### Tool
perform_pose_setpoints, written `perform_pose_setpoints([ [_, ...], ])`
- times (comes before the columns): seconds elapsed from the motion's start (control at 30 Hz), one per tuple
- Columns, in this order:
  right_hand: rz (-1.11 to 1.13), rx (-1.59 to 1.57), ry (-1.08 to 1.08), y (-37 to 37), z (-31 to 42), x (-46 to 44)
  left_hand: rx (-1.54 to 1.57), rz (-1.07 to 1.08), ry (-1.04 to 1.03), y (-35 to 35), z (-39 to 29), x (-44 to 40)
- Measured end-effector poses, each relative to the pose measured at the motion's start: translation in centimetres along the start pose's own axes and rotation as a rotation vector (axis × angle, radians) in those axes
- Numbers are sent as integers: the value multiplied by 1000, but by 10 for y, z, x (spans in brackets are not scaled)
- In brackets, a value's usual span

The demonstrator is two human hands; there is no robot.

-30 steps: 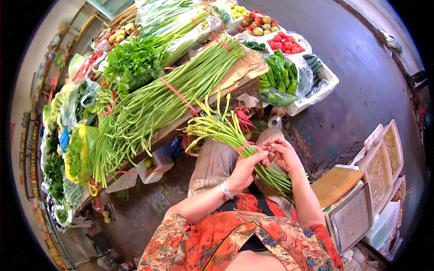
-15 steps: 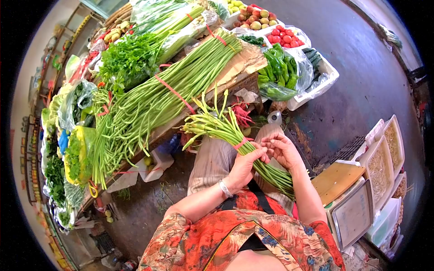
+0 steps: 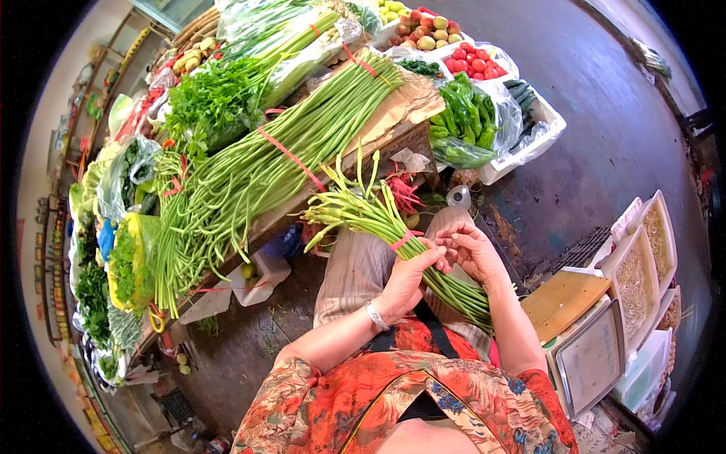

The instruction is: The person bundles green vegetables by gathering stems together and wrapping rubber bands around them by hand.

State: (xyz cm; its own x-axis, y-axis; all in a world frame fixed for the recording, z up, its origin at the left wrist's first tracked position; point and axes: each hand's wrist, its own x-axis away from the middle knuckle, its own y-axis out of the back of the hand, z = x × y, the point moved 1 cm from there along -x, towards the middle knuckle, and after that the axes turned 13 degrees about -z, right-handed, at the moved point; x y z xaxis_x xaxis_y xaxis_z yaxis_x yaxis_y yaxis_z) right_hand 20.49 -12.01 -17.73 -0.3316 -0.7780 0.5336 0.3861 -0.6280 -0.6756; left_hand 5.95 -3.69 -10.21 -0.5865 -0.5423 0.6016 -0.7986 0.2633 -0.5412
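Observation:
A bunch of garlic scapes (image 3: 382, 219) lies slantwise over my lap, its pale bud ends pointing up and left. A pink-red band (image 3: 403, 240) goes round it. My left hand (image 3: 412, 280) is wrapped around the stems just below that band. Close beside it, my right hand (image 3: 475, 253) has its thumb and fingers pinched together by the left fingertips; what they hold, if anything, is hidden. The lower stems pass beneath my right wrist. In front lies a large heap of garlic scapes (image 3: 302, 144) tied with red straps.
Leafy greens (image 3: 215, 102) lie behind the heap on the stall table. Green peppers (image 3: 465, 113), tomatoes (image 3: 475, 62) and a white foam box (image 3: 548, 129) stand at the back right. To my right are a wooden board (image 3: 566, 299), a flat metal-topped scale (image 3: 588, 359) and tubs (image 3: 635, 287).

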Motion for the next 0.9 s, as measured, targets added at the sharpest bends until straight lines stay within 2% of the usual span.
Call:
perform_pose_setpoints([
  [0.9, 9, 8, 35, -2, -3, 2, -18, 33, -33, -1, -2, 11],
])
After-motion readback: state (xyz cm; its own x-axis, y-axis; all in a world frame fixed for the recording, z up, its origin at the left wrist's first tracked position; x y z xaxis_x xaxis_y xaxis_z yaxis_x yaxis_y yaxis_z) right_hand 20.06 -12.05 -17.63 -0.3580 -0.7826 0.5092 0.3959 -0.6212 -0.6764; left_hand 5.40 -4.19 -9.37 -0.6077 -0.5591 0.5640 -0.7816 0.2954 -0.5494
